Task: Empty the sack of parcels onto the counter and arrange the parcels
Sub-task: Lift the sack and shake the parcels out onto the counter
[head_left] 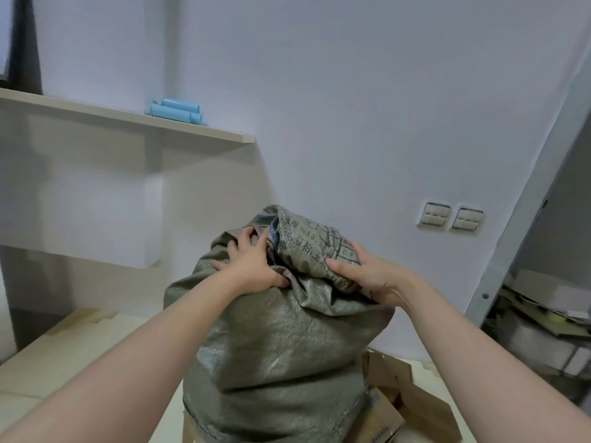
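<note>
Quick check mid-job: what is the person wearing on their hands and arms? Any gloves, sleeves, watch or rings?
Nothing worn shows. The left hand and the right hand are bare: no gloves, and no rings that I can see. The left forearm and the right forearm are uncovered as far as the frame edge, with no sleeve, watch or wristband in view.

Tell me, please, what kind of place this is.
Probably a parcel storeroom or sorting room: a full woven sack stands upright with cardboard boxes beside it, and a metal rack at the right holds what looks like more cardboard.
</note>
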`<state>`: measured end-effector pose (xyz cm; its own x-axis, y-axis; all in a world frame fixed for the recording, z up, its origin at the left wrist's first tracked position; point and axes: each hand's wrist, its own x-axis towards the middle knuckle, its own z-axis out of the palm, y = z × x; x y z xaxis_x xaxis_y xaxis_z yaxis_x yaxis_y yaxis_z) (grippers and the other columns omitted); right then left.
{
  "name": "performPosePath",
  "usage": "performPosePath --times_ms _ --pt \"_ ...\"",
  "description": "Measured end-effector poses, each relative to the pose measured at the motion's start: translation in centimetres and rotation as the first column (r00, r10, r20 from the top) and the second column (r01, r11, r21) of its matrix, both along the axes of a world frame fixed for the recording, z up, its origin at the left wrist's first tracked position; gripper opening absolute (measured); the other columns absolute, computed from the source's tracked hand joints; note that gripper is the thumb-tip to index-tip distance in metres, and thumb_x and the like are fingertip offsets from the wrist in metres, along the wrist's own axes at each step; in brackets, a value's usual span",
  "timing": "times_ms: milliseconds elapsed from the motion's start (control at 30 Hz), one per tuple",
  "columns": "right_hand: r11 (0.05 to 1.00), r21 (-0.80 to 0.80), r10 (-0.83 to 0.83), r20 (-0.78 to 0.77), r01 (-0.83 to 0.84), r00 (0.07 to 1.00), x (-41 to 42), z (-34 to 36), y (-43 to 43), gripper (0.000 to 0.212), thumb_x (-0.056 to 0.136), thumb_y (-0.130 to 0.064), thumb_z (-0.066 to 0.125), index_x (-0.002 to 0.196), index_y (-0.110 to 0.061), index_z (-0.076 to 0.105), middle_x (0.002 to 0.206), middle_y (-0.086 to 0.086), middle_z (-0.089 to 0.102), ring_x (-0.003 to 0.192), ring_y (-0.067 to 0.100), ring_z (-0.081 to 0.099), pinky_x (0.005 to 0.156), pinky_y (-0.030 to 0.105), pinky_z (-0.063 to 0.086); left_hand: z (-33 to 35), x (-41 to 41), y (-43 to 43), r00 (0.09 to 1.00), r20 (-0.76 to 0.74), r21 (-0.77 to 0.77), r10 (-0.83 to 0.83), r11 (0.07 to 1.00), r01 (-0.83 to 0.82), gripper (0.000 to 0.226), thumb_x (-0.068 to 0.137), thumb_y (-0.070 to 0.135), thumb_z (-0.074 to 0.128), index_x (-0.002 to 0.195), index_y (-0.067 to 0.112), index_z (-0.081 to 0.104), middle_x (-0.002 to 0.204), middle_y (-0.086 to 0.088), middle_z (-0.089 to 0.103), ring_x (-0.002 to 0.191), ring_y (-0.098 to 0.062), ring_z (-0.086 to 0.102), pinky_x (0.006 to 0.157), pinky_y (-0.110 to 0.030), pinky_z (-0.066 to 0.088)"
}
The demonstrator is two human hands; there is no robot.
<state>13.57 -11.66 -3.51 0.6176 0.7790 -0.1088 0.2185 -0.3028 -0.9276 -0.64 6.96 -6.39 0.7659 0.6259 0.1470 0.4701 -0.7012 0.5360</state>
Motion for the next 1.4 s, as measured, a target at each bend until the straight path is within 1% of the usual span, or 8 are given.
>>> performPosePath --times_ms 233,467,600,833,967,1133,1267,1400 --pt "0.957 0.011 -0.254 0.510 0.289 0.822 -1.6 -1.3 3.0 0.061 0.078 -0.018 0.078 0.130 -0.028 0.047 0.118 0.000 0.063 0.111 0.025 0.059 0.098 0.037 0.047 -0.6 0.9 0.2 0.994 0.112 0.127 0.011 0.992 -0.025 0.081 0.086 0.030 0.060 0.152 0.039 0.014 0.154 -0.002 0.028 0.123 -0.034 0.050 0.094 -0.041 0.048" --pt "0.872 0.410 -0.485 0.649 0.268 0.587 -1.1 2.8 2.4 0.053 0.082 -0.007 0.069 0.128 -0.027 0.054 0.124 0.003 0.062 0.116 0.023 0.056 0.096 0.029 0.041 3.9 1.4 0.5 0.870 0.490 0.177 -0.057 0.983 -0.036 0.065 0.090 0.013 0.056 0.148 0.036 0.036 0.148 0.004 0.040 0.126 -0.029 0.046 0.100 -0.044 0.045" --pt "0.910 0.274 -0.406 0.743 0.311 0.532 0.0 4.2 2.2 0.050 0.081 -0.010 0.070 0.126 -0.027 0.056 0.120 0.006 0.065 0.114 0.028 0.057 0.092 0.031 0.042 4.4 1.7 0.8 0.920 0.390 0.212 -0.046 0.977 -0.040 0.070 0.087 0.013 0.055 0.145 0.045 0.034 0.144 0.006 0.041 0.125 -0.034 0.044 0.098 -0.048 0.046" --pt "0.870 0.383 -0.493 0.682 0.312 0.539 1.1 2.3 0.9 0.049 0.081 -0.007 0.070 0.125 -0.026 0.058 0.120 0.003 0.063 0.115 0.023 0.055 0.092 0.028 0.040 4.8 2.2 -0.5 0.957 0.289 -0.058 0.004 0.998 0.013 0.123 0.056 0.079 0.070 0.147 0.051 -0.007 0.158 -0.001 -0.003 0.145 -0.036 0.018 0.115 -0.059 0.015" --pt "0.810 0.510 -0.583 0.642 0.290 0.498 0.4 1.5 1.2 0.046 0.080 -0.001 0.066 0.120 -0.024 0.061 0.115 0.002 0.061 0.108 0.019 0.056 0.086 0.021 0.036 5.2 1.9 -0.3 0.916 0.385 -0.253 0.112 0.967 -0.011 0.133 0.054 0.080 0.071 0.149 0.044 -0.015 0.160 -0.011 0.014 0.143 -0.036 0.027 0.116 -0.059 0.013" --pt "0.663 0.714 -0.710 0.506 0.224 0.489 -0.2 3.0 1.9 0.052 0.074 0.012 0.060 0.115 -0.019 0.059 0.115 0.002 0.054 0.097 0.004 0.047 0.085 0.005 0.032 7.0 2.4 -1.2 0.857 0.510 -0.057 0.071 0.997 -0.049 0.125 0.063 0.079 0.066 0.151 0.039 -0.014 0.156 0.005 0.033 0.141 -0.031 0.034 0.112 -0.052 0.013" --pt "0.761 0.594 -0.626 0.566 0.261 0.536 0.2 0.2 1.2 0.042 0.072 0.012 0.064 0.102 -0.017 0.059 0.105 0.000 0.051 0.090 0.010 0.047 0.074 -0.003 0.031 5.2 1.5 -0.5 0.983 0.110 0.087 0.145 0.984 -0.155 0.118 0.053 0.093 0.054 0.151 0.043 0.013 0.144 -0.004 0.043 0.130 -0.032 0.037 0.101 -0.047 0.026" --pt "0.804 0.536 -0.573 0.584 0.257 0.575 0.9 -2.4 0.5 0.038 0.072 0.005 0.074 0.093 -0.021 0.057 0.102 0.003 0.055 0.087 0.009 0.049 0.073 0.000 0.034 4.2 0.9 -0.6 0.954 0.216 0.295 0.205 0.918 -0.264 0.107 0.048 0.088 0.065 0.141 0.050 0.029 0.154 -0.004 0.007 0.139 -0.037 0.012 0.109 -0.054 0.017"
